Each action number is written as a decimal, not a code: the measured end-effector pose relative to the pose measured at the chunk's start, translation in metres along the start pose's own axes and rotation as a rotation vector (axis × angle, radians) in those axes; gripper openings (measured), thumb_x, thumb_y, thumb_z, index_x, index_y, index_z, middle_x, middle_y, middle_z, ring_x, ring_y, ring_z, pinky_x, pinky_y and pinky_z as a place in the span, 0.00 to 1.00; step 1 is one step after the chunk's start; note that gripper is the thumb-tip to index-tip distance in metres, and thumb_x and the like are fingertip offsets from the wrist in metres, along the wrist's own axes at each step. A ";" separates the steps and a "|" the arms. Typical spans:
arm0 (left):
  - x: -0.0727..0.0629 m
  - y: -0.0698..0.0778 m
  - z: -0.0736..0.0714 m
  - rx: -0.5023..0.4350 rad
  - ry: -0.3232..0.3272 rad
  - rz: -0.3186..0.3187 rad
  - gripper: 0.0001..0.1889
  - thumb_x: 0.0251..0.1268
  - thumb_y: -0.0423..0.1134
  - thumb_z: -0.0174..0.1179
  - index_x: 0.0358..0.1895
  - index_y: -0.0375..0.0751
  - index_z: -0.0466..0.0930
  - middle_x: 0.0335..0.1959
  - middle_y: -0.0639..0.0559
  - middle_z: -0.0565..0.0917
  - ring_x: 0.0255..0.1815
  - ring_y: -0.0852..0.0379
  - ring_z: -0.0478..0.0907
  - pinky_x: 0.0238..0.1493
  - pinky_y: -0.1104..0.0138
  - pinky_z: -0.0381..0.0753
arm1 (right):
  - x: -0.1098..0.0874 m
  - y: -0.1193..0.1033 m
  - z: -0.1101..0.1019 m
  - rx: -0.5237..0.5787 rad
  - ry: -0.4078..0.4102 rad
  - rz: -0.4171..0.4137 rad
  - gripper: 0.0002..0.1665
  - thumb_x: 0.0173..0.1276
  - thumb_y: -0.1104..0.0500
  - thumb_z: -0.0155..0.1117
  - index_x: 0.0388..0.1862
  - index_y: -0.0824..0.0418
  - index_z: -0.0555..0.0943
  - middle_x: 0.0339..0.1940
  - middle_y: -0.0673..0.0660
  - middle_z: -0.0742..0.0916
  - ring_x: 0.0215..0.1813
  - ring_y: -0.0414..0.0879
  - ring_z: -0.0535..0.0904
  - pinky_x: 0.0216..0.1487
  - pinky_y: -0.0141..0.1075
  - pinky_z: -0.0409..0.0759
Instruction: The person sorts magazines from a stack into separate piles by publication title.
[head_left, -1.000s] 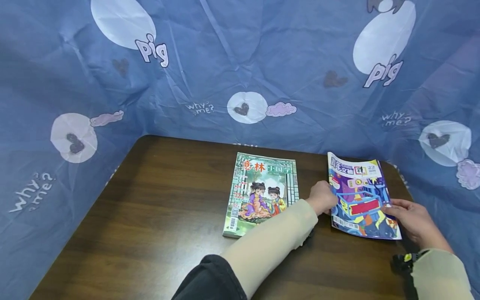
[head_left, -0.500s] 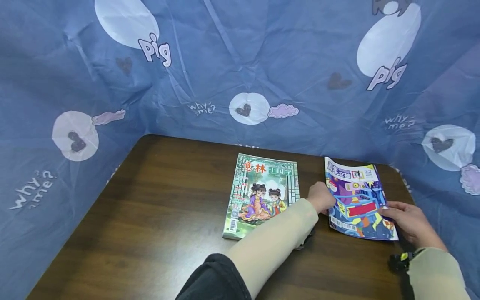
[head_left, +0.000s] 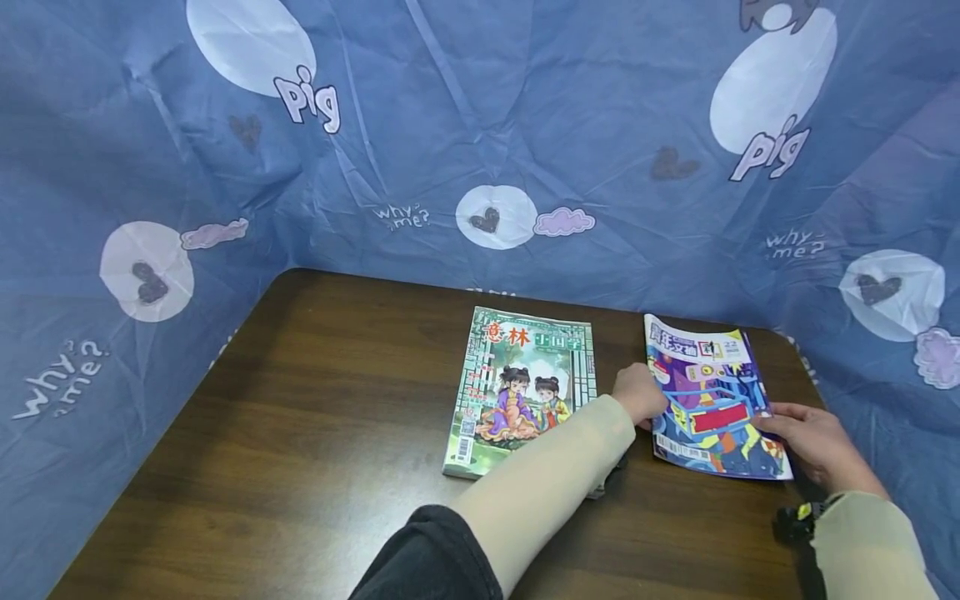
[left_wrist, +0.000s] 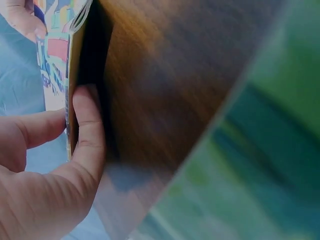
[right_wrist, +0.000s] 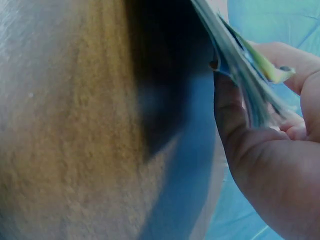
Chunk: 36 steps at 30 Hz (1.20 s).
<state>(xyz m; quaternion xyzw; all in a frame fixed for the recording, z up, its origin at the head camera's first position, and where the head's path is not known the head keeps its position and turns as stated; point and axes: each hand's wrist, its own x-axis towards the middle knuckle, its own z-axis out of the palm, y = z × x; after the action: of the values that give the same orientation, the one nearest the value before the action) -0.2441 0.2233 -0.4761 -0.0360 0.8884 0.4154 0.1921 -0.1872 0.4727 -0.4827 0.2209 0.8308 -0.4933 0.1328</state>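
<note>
A purple and blue magazine with a white title band is held between both hands at the right side of the table. My left hand pinches its left edge; the left wrist view shows thumb and fingers on either face of the magazine. At the opposite edge, my right hand grips it with the thumb on the cover. Its loose page edges fan slightly apart in the right wrist view. A dark shadow lies on the wood under the magazine. Left of it lies a thicker green magazine with two cartoon figures.
The brown wooden table has a rounded back left corner. Blue patterned cloth hangs behind it and at both sides. My left forearm crosses over the green magazine's lower right corner.
Both hands have shifted slightly left with the purple magazine, bringing it a little closer to the green one. Their grip looks the same, and the green magazine stays in place.
</note>
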 end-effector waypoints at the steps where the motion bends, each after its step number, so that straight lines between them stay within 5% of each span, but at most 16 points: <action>1: -0.001 0.000 0.000 0.017 0.008 0.008 0.08 0.55 0.30 0.70 0.37 0.33 0.82 0.27 0.44 0.82 0.13 0.54 0.82 0.15 0.67 0.81 | 0.000 0.000 0.000 0.000 -0.001 0.003 0.48 0.72 0.50 0.68 0.72 0.83 0.58 0.33 0.50 0.86 0.34 0.43 0.83 0.36 0.40 0.85; 12: -0.013 -0.001 -0.015 0.241 0.069 0.161 0.07 0.54 0.35 0.68 0.23 0.40 0.82 0.23 0.50 0.83 0.08 0.62 0.74 0.11 0.73 0.72 | 0.002 0.002 -0.005 -0.162 0.025 0.046 0.54 0.67 0.37 0.69 0.69 0.81 0.66 0.44 0.65 0.86 0.43 0.54 0.82 0.40 0.42 0.84; 18: -0.008 -0.007 -0.018 0.212 0.061 0.192 0.12 0.52 0.35 0.68 0.17 0.43 0.76 0.21 0.53 0.79 0.17 0.61 0.74 0.18 0.71 0.74 | -0.002 -0.001 -0.002 -0.224 0.063 0.013 0.52 0.68 0.36 0.68 0.68 0.79 0.67 0.56 0.78 0.77 0.55 0.68 0.75 0.54 0.58 0.78; 24: -0.006 -0.007 -0.025 0.187 0.060 0.216 0.16 0.53 0.36 0.67 0.15 0.46 0.70 0.19 0.54 0.77 0.22 0.58 0.72 0.21 0.70 0.73 | -0.012 -0.009 0.004 -0.251 0.135 -0.022 0.48 0.71 0.39 0.66 0.67 0.79 0.67 0.61 0.80 0.74 0.59 0.73 0.70 0.59 0.67 0.71; 29: -0.013 -0.005 -0.038 0.138 0.049 0.230 0.18 0.55 0.35 0.66 0.15 0.46 0.66 0.17 0.54 0.73 0.21 0.58 0.69 0.20 0.69 0.69 | -0.018 -0.019 0.012 -0.215 0.197 -0.069 0.47 0.73 0.39 0.62 0.70 0.78 0.66 0.65 0.80 0.72 0.62 0.72 0.70 0.60 0.66 0.71; 33: -0.019 -0.004 -0.047 0.109 0.041 0.217 0.14 0.56 0.36 0.66 0.18 0.44 0.73 0.17 0.54 0.74 0.20 0.58 0.71 0.20 0.69 0.71 | -0.024 -0.029 0.021 -0.174 0.214 -0.114 0.48 0.74 0.39 0.60 0.73 0.78 0.64 0.66 0.78 0.74 0.62 0.69 0.74 0.56 0.61 0.75; 36: -0.023 -0.006 -0.053 0.117 0.057 0.248 0.13 0.57 0.37 0.66 0.18 0.43 0.75 0.16 0.54 0.75 0.21 0.58 0.73 0.22 0.69 0.73 | -0.031 -0.037 0.028 -0.150 0.227 -0.139 0.50 0.74 0.36 0.60 0.74 0.76 0.64 0.66 0.77 0.75 0.61 0.67 0.75 0.48 0.49 0.80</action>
<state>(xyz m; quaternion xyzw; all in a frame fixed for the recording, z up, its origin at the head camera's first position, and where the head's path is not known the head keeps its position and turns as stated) -0.2379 0.1777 -0.4413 0.0737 0.9139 0.3821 0.1155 -0.1786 0.4255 -0.4545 0.2067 0.8883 -0.4096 0.0197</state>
